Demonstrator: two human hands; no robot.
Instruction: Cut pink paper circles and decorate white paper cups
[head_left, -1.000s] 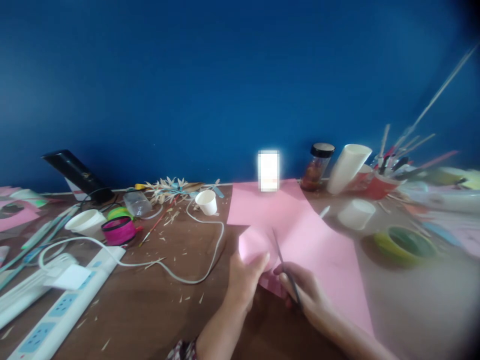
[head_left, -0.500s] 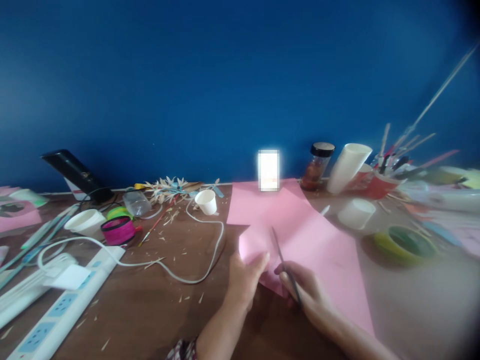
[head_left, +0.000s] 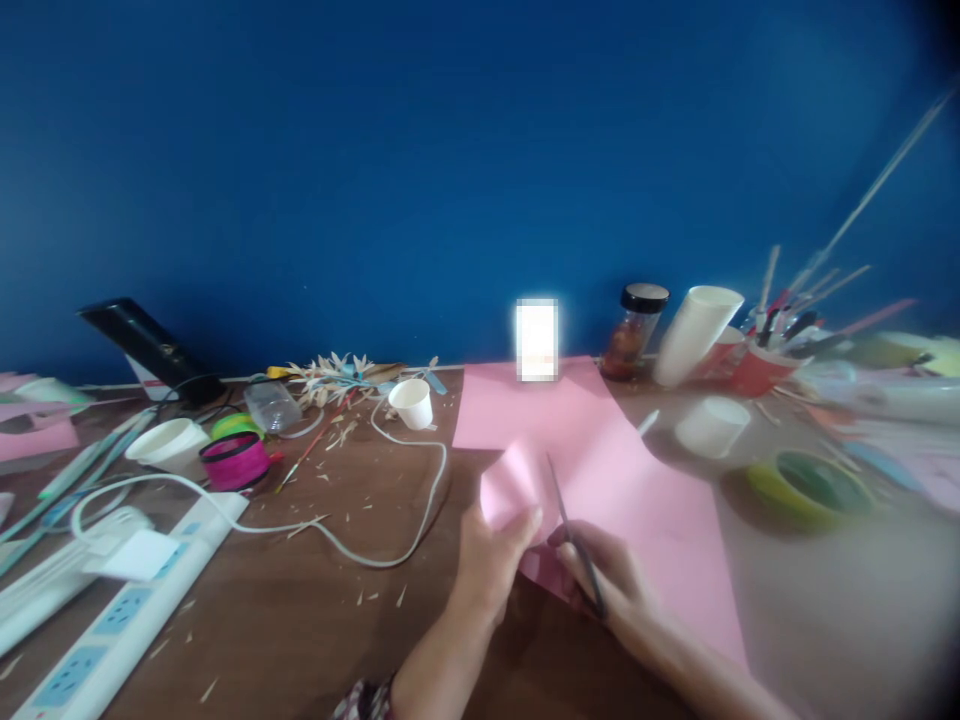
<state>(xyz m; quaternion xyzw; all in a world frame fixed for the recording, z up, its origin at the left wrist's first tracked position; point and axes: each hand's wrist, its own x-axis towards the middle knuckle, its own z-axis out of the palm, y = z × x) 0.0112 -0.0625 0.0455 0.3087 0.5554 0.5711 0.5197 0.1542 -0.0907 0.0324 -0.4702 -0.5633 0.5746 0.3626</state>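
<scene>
My left hand (head_left: pixel 491 560) pinches a curled piece of pink paper (head_left: pixel 514 485), thumb on top and fingers underneath. Close on its right, my right hand (head_left: pixel 600 565) is closed round a pair of dark scissors (head_left: pixel 581 555). Their blade points away from me, along the right side of the curled piece. A large pink sheet (head_left: pixel 660 530) lies on the table behind and to the right of both hands. Whether the held piece is still joined to the sheet I cannot tell.
A phone-like bright screen (head_left: pixel 537 340) stands by the blue wall. A white paper cup (head_left: pixel 411 404), a white cable (head_left: pixel 442 480) and a power strip (head_left: pixel 124 605) lie left. To the right are a lidded jar (head_left: pixel 635 335), a tall white cup (head_left: pixel 697 337) and a tape roll (head_left: pixel 806 490).
The pink paper in my left hand has curled and tilted a little more. My right hand and the scissors have hardly shifted.
</scene>
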